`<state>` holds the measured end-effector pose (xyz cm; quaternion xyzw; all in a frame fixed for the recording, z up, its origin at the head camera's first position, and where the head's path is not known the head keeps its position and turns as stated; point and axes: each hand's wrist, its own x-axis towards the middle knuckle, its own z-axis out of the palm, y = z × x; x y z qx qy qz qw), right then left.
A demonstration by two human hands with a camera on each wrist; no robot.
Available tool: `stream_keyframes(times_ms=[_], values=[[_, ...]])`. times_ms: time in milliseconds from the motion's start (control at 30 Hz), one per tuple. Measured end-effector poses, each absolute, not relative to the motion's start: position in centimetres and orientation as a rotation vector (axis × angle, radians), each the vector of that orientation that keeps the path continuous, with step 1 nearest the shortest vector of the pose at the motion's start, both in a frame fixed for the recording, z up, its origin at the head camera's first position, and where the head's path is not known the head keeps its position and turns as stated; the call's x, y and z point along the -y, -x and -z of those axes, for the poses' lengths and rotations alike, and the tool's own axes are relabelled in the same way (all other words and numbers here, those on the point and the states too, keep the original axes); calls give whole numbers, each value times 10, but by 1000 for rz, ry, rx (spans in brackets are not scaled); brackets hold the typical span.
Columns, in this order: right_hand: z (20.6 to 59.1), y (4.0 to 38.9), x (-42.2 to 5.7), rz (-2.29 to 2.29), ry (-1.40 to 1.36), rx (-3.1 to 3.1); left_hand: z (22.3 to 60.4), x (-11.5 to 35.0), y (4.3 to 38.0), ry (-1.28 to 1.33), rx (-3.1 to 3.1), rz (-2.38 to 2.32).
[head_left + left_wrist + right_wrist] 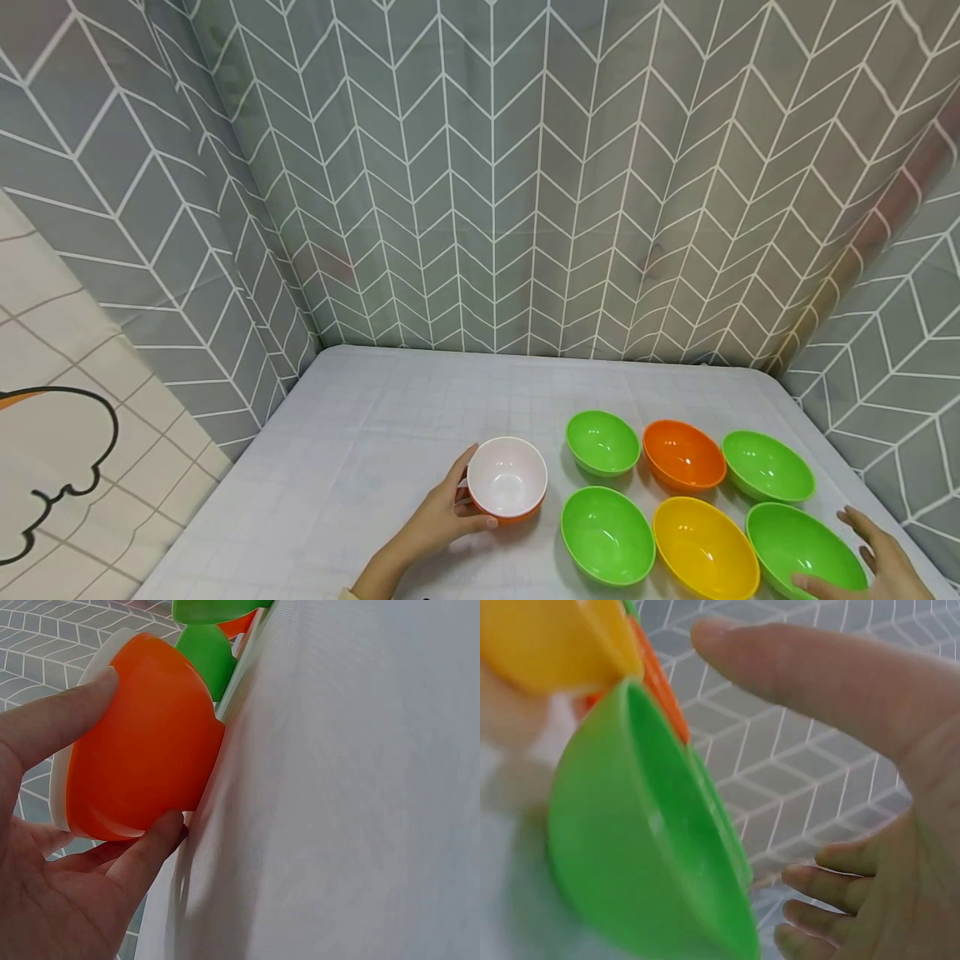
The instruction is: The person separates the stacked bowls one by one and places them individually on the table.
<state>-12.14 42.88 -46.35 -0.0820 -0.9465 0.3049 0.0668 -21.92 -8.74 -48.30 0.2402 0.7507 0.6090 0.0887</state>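
My left hand (442, 518) grips an orange bowl (517, 518) with a white inside (508, 477). In the left wrist view the thumb lies on its side near the white rim (58, 787), and other fingers touch it lower down. Whether the white part is a separate nested bowl, I cannot tell. The bowl is upright, at or just over the table. Over the front right green bowl (802, 542), my right hand (877, 560) hovers with spread fingers and holds nothing. In the right wrist view a gap shows between the thumb (780, 664) and this green bowl (615, 817).
Two rows of bowls stand on the white-covered table (300, 500): a yellow bowl (705, 546) and a green bowl (607, 536) in front, an orange bowl (682, 456) between green bowls (602, 443) behind. Grey patterned curtains (517, 183) border the table's back and sides.
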Motion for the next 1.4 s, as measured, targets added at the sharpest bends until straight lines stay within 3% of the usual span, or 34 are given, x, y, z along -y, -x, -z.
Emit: stream_keyframes(times_ms=[233, 667, 1400], values=[[427, 132, -389, -955, 14, 2789, 482, 88, 219, -707, -2241, -1810], [398, 171, -295, -1018, -424, 2699, 483, 88, 219, -722, -2222, -1827], [387, 219, -183, -1048, -919, 2785, 483, 87, 220, -721, -2207, -1835]])
